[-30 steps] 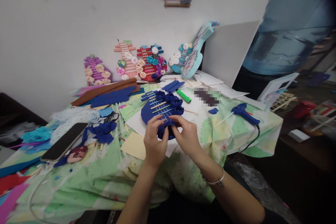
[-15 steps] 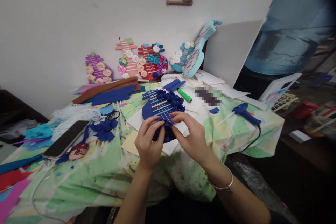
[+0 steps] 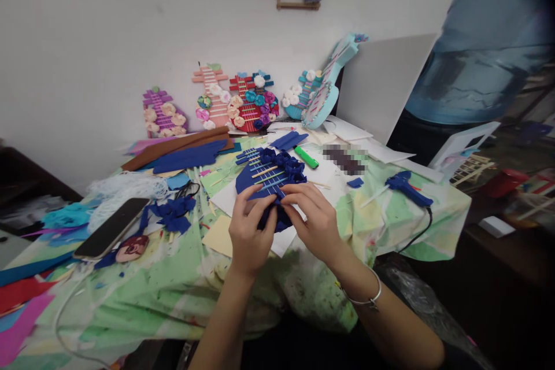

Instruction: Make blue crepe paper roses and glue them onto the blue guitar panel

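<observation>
Over the cloth-covered surface [image 3: 182, 283]: your left hand [image 3: 254, 228] and right hand [image 3: 315, 222] pinch a dark-blue piece [image 3: 278, 199].
Blue guitar [image 3: 246, 182]: on white paper [image 3: 222, 200], at your fingertips [image 3: 271, 218].
Grip: drawn closer together, suggesting finer shaping.

The counter [image 3: 347, 230] is covered by a green, white and yellow cloth [image 3: 160, 300], creased and spotted at the front. Left side: a phone [image 3: 111, 228], screen up, white yarn [image 3: 125, 188] beyond it, a pink case [image 3: 132, 248] just beside it. Blue scraps [image 3: 177, 215] lie between the phone and a yellow sheet [image 3: 217, 236]. Far left: red paper [image 3: 21, 295] and magenta paper [image 3: 23, 329]. Centre: a white sheet [image 3: 224, 199]. Right end: a glue gun [image 3: 407, 188], its cord [image 3: 424, 231] hanging over the edge.
</observation>
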### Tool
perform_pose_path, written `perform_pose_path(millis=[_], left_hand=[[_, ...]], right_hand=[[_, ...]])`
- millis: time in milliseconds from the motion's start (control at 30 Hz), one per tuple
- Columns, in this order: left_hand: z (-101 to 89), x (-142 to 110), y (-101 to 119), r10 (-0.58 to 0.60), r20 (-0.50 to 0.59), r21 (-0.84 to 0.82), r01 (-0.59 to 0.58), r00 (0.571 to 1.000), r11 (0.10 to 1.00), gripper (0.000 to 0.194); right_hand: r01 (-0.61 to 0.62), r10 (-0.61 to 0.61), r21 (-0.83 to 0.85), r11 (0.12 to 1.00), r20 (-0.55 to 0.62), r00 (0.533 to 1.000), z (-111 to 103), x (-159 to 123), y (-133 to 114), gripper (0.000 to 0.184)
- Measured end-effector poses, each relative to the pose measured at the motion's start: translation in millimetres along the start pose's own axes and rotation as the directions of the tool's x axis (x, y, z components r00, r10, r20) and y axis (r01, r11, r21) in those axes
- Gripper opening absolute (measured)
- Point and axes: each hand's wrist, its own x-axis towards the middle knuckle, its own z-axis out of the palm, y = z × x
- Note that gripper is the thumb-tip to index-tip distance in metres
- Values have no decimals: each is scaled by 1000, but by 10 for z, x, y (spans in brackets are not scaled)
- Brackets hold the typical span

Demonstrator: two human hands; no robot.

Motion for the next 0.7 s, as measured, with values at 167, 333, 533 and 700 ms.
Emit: perform_pose_path(millis=[167, 333, 533, 700], left_hand=[[10, -2, -14, -16, 33, -33, 17, 999, 999, 11], [17, -6, -28, -13, 96, -72, 20, 995, 997, 13], [15, -2, -17, -34, 145, -59, 43, 989, 997, 16], [10, -7, -14, -33, 190, -55, 45, 981, 997, 17]], right_hand=[[-23, 23, -1, 1000, 9, 1000, 9, 5, 21, 15], [-47, 47, 4, 999, 36, 998, 1, -1, 35, 16], [-81, 74, 52, 995, 127, 989, -9, 2, 48, 18], [-74, 65, 49, 996, 163, 984, -9, -1, 96, 16]])
